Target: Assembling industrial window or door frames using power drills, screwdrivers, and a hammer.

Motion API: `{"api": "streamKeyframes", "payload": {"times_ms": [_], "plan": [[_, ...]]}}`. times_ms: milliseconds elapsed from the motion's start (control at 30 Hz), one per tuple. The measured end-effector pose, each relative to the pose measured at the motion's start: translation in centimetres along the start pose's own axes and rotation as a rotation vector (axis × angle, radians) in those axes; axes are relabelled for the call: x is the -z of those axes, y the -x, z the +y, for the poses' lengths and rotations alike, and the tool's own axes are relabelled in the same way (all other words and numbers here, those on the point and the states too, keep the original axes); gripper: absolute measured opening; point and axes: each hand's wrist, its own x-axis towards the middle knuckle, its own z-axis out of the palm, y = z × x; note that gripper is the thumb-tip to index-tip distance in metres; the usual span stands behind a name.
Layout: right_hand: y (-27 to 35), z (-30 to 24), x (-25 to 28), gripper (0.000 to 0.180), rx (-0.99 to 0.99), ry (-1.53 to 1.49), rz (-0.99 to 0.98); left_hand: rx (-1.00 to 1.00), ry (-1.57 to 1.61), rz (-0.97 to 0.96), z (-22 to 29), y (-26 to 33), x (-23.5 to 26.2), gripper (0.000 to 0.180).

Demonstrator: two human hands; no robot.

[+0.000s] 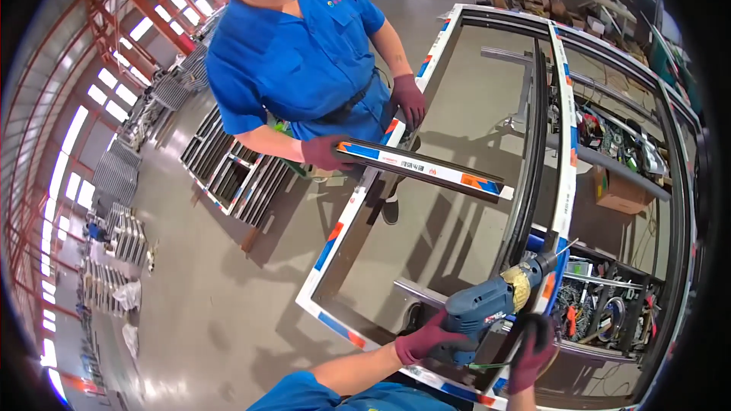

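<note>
A blue-grey power drill (480,308) with a worn yellow band near its chuck lies over the frame, its thin bit pointing up to the right. My left hand (426,342), in a maroon glove, is wrapped round the drill's handle. Close beside it, my right hand (533,350), in a maroon glove with dark fingers, is curled by the frame's near edge; what it holds, if anything, is hidden. The large metal window frame (329,255) carries white, blue and orange protective tape. A taped crossbar profile (426,167) lies across it, gripped at its left end by a co-worker's gloved hand (324,154).
A co-worker in a blue shirt (297,53) stands across the frame, the other gloved hand (409,100) at its edge. Hardware trays (586,308) and a cardboard box (620,192) sit beneath the frame at right. Stacked profiles (236,171) stand on the floor at left.
</note>
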Motion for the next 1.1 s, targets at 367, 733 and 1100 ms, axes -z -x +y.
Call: {"api": "streamKeyframes", "payload": {"times_ms": [367, 733, 1100], "plan": [[11.2, -1.3, 7.0, 0.026, -0.079, -0.259, -0.332, -0.143, -0.108, -0.196, -7.8, 1.3, -14.3, 0.088], [19.0, 3.4, 8.9, 0.034, -0.134, -0.578, -0.145, 0.054, -0.172, -0.344, -13.0, 1.4, -15.4, 0.081], [14.4, -3.9, 14.5, 0.016, -0.257, -0.161, 0.165, -0.336, -0.706, -0.36, -7.5, -1.0, -13.8, 0.089]]}}
